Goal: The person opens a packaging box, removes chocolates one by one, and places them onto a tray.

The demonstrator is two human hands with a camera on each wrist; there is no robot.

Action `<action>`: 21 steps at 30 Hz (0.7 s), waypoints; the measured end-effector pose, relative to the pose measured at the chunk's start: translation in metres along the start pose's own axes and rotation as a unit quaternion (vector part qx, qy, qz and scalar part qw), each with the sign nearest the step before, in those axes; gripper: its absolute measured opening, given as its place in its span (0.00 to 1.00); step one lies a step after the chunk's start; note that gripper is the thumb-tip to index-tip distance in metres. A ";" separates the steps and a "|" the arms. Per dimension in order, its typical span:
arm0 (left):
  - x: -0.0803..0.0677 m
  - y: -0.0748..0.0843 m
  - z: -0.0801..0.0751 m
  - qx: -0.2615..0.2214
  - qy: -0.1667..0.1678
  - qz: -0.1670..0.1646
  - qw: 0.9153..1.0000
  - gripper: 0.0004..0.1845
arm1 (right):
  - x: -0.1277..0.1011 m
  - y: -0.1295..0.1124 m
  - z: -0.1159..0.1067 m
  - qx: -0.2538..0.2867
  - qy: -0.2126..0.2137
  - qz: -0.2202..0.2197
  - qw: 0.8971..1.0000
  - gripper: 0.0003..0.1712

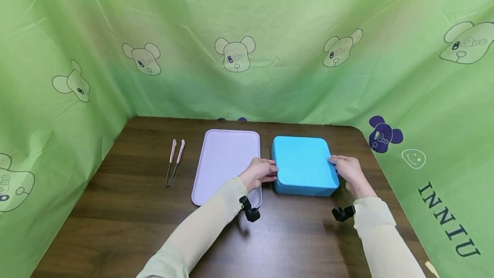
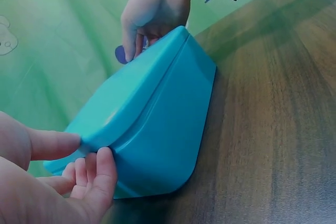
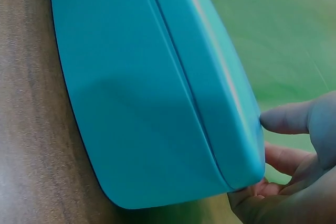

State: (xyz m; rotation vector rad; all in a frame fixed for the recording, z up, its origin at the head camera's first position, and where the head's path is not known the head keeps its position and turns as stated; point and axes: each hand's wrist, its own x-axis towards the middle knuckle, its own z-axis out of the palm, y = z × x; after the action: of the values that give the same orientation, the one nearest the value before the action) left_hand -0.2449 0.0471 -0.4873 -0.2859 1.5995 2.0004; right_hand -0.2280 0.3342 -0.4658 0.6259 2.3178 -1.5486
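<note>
A blue lidded box (image 1: 302, 193) sits on the table, right of centre, its lid (image 1: 305, 160) on top and a seam line running round below the lid's rim. At the box's left side my left hand (image 1: 258, 172) pinches the lid's edge; in the left wrist view its thumb (image 2: 55, 144) lies on the lid and the curled fingers meet the seam. On the opposite side my right hand (image 1: 349, 173) grips the lid's edge, thumb (image 3: 286, 118) against the lid and fingers partly hidden behind the corner. The inside of the box is hidden.
Left of the box lies a flat lilac tray (image 1: 227, 153), partly under my left forearm. Pink-handled metal tongs (image 1: 175, 162) lie farther left on the dark wooden table (image 1: 127, 209). A green printed curtain (image 1: 239, 20) stands behind and along both sides.
</note>
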 end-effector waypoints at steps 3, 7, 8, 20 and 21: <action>-0.004 -0.001 -0.001 -0.003 -0.002 -0.002 1.000 0.16 | -0.003 0.001 0.001 -0.003 -0.002 0.003 1.000 0.35; -0.007 -0.003 -0.003 -0.002 -0.008 -0.001 1.000 0.17 | -0.008 0.002 0.004 -0.006 0.001 0.000 1.000 0.36; -0.007 -0.003 -0.003 -0.002 -0.009 0.000 1.000 0.17 | -0.009 0.003 0.005 -0.006 0.002 -0.002 1.000 0.36; -0.017 -0.010 -0.009 -0.004 -0.009 -0.001 1.000 0.15 | -0.022 0.011 0.011 0.004 0.014 -0.007 1.000 0.36; -0.018 -0.010 -0.009 -0.004 -0.010 -0.002 1.000 0.14 | -0.023 0.012 0.012 0.004 0.013 -0.006 1.000 0.36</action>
State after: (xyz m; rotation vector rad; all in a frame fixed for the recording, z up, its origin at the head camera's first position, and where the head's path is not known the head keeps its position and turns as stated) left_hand -0.2262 0.0348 -0.4892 -0.2711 1.5776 2.0018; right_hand -0.2027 0.3229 -0.4690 0.6394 2.3398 -1.5640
